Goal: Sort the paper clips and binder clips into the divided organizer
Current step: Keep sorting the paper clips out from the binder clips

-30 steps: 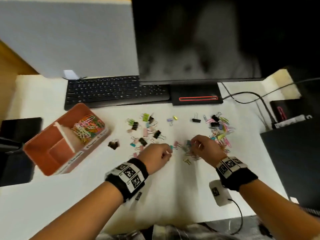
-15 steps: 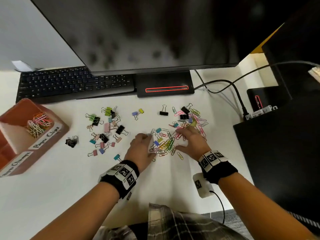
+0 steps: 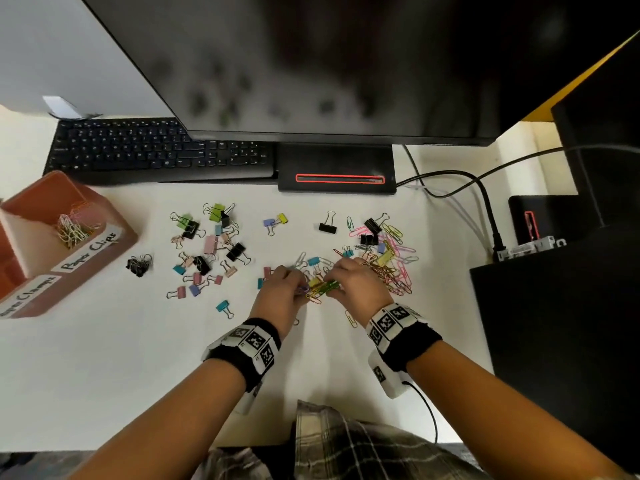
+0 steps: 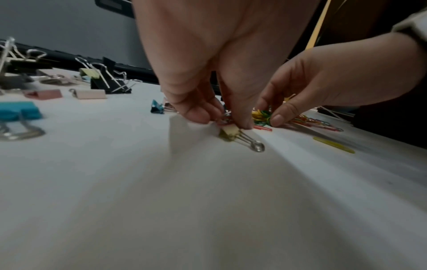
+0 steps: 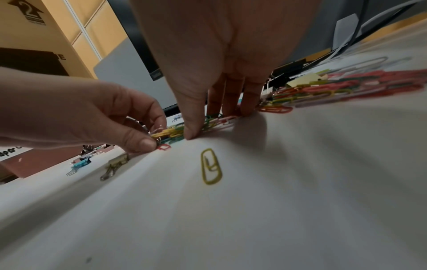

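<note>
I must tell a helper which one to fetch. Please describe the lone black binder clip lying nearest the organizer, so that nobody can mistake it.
Start at the orange organizer on the desk's left side. Just right of its "Paper Clips" label lies the black binder clip, apart from the main scatter. It lies alone, while the other black ones lie among coloured clips.

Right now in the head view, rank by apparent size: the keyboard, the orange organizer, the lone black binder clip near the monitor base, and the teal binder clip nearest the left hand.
1. keyboard
2. orange organizer, partly cut off at the frame edge
3. and 4. black binder clip and teal binder clip: look alike, not ranked.
</note>
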Demonstrator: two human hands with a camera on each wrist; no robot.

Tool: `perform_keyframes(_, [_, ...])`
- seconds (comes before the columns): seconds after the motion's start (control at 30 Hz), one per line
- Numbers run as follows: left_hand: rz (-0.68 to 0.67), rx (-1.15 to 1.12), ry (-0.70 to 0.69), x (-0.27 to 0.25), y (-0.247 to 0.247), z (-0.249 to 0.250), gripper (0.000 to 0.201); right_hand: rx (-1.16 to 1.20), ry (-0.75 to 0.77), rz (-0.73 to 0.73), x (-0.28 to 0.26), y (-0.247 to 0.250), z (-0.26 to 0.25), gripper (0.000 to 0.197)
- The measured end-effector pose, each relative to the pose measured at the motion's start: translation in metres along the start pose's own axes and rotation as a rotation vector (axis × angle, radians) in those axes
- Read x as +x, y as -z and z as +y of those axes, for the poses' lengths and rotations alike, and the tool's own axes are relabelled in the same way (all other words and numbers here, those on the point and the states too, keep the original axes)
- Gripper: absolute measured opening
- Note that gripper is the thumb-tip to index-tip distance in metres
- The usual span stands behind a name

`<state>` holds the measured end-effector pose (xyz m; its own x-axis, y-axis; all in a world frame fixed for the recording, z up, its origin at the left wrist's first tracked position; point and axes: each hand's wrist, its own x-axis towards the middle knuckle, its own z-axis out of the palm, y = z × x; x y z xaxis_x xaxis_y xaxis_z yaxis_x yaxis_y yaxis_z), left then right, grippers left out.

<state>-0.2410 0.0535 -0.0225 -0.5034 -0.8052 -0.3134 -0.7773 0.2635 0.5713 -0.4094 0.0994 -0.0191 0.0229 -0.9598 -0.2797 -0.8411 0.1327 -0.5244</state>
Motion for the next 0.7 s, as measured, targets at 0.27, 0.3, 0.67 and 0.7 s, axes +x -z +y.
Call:
perform_keyframes(0.27, [0.015,-0.006,0.001,0.013,0.011,-0.01,0.015,-0.072,-0.058,-0.054,0.005,0.006,-0.005,0.022])
perform_keyframes(0.3, [0.02,0.003,-0.006,0.013,0.012,-0.011,0.016,-0.085,-0.071,-0.073,0.006,0.007,-0.006,0.023])
perform_keyframes(0.67, [0.112,-0.141,-0.104,0.003,0.041,-0.006,0.011,0.065,-0.111,-0.033,0.011,0.02,-0.013,0.022])
perform_keyframes(0.7, [0.137,-0.175,-0.109,0.0,0.049,-0.006,0.012,0.089,-0.11,-0.008,0.012,0.023,-0.016,0.022])
